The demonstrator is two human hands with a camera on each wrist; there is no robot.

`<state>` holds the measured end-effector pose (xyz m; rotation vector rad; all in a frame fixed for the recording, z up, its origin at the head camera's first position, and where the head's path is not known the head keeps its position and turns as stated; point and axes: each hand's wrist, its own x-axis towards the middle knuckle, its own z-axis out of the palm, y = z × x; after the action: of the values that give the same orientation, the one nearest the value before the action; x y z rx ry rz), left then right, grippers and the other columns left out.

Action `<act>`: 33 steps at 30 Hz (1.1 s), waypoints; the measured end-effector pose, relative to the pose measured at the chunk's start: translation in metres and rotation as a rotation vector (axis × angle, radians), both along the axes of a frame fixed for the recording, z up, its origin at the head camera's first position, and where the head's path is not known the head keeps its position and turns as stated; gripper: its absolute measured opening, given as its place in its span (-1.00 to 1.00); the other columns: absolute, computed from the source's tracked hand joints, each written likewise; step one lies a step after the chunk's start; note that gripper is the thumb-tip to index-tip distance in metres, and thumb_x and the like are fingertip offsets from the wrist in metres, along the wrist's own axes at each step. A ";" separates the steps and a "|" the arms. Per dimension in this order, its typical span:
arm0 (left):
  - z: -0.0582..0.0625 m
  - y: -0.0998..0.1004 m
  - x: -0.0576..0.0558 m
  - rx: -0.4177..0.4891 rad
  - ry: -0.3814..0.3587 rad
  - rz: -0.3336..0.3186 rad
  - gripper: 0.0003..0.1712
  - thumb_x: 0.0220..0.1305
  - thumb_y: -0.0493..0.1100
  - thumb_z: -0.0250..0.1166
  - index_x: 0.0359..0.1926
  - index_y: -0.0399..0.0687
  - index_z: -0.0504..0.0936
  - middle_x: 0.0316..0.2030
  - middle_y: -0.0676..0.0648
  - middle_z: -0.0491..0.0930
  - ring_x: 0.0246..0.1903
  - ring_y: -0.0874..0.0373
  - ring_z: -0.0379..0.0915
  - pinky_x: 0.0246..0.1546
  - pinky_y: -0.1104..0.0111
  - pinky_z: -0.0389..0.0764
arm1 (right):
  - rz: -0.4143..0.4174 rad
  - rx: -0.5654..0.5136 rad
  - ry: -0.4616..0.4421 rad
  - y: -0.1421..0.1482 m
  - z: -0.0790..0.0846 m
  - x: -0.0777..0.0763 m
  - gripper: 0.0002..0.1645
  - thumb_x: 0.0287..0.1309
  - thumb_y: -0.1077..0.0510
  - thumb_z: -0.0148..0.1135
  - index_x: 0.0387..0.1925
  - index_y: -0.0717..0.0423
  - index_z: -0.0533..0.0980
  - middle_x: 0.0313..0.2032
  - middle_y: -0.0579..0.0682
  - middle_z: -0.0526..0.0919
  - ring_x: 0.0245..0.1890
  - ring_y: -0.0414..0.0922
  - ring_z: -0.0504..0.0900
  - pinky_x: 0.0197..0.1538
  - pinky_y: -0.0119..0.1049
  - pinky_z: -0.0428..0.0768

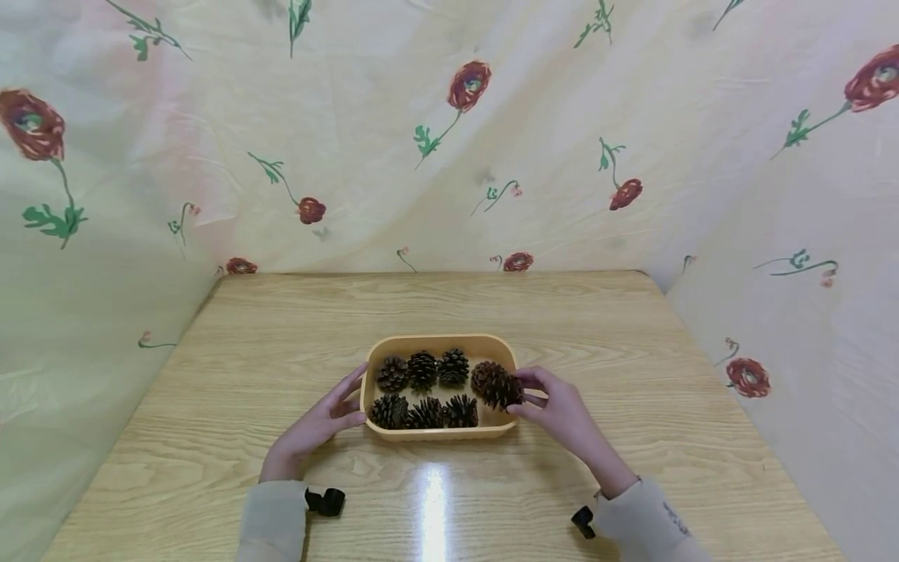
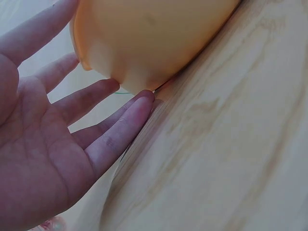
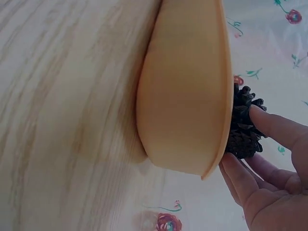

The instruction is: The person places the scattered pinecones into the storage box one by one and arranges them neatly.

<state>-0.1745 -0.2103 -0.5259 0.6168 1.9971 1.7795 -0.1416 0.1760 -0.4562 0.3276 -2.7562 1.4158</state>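
An orange-tan plastic tub (image 1: 438, 434) with rounded corners stands on the table, holding several dark brown pine cones (image 1: 423, 370). At its right end my right hand (image 1: 562, 410) pinches one pine cone (image 1: 502, 393) between thumb and fingers. The right wrist view shows this pine cone (image 3: 244, 125) sticking up above the rim. Another pine cone (image 1: 485, 375) lies just behind it, partly covered. My left hand (image 1: 316, 425) rests its spread, nearly straight fingers against the tub's left end. In the left wrist view the fingertips (image 2: 144, 98) are by the tub wall, low near the tabletop.
Light wood-grain table (image 1: 281, 312) surrounds the tub on all sides. Floral cloth (image 1: 365, 117) hangs behind the table and along both sides. A black wrist mount (image 1: 326, 502) sits by the left sleeve, another (image 1: 583, 521) by the right sleeve.
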 end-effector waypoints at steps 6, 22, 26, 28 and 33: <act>0.001 0.000 0.001 0.009 -0.007 0.000 -0.04 0.36 -0.19 0.20 0.55 0.24 -0.22 0.52 -0.30 -0.27 0.43 -0.41 -0.11 0.37 -0.15 0.16 | 0.025 0.130 0.058 -0.005 -0.002 0.002 -0.38 -0.06 0.34 0.45 0.10 0.31 0.48 0.09 0.25 0.57 0.10 0.19 0.58 0.12 -0.17 0.60; 0.000 0.000 0.000 0.003 -0.015 0.003 -0.03 0.36 -0.20 0.19 0.55 0.24 -0.22 0.53 -0.28 -0.29 0.44 -0.40 -0.12 0.38 -0.16 0.12 | 0.069 0.289 0.129 -0.006 -0.001 0.002 -0.51 -0.03 0.31 0.45 0.00 0.27 0.56 0.01 0.18 0.63 0.02 0.12 0.64 0.08 -0.13 0.62; 0.000 0.000 0.001 0.011 -0.014 -0.001 -0.04 0.36 -0.21 0.19 0.55 0.25 -0.22 0.53 -0.28 -0.28 0.44 -0.40 -0.13 0.38 -0.17 0.11 | 0.074 0.272 0.135 -0.005 -0.003 0.001 -0.56 -0.02 0.32 0.43 -0.03 0.28 0.57 -0.03 0.18 0.65 0.00 0.12 0.65 0.08 -0.13 0.62; 0.000 0.000 0.001 0.011 -0.011 -0.002 -0.04 0.37 -0.21 0.18 0.55 0.24 -0.23 0.53 -0.29 -0.27 0.44 -0.41 -0.13 0.38 -0.17 0.11 | 0.077 0.262 0.136 -0.005 -0.003 0.001 -0.55 -0.02 0.32 0.43 -0.02 0.29 0.57 -0.03 0.19 0.65 -0.01 0.13 0.65 0.08 -0.13 0.62; -0.001 0.000 0.000 0.005 0.006 -0.006 -0.05 0.37 -0.22 0.17 0.55 0.19 -0.24 0.52 -0.33 -0.27 0.43 -0.43 -0.12 0.37 -0.17 0.13 | 0.075 0.252 0.133 -0.004 -0.005 -0.001 -0.54 -0.03 0.32 0.44 -0.02 0.29 0.57 -0.04 0.19 0.66 -0.01 0.14 0.65 0.08 -0.13 0.62</act>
<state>-0.1749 -0.2101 -0.5270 0.6291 1.9928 1.7823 -0.1421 0.1715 -0.4608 0.5166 -2.8385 1.0162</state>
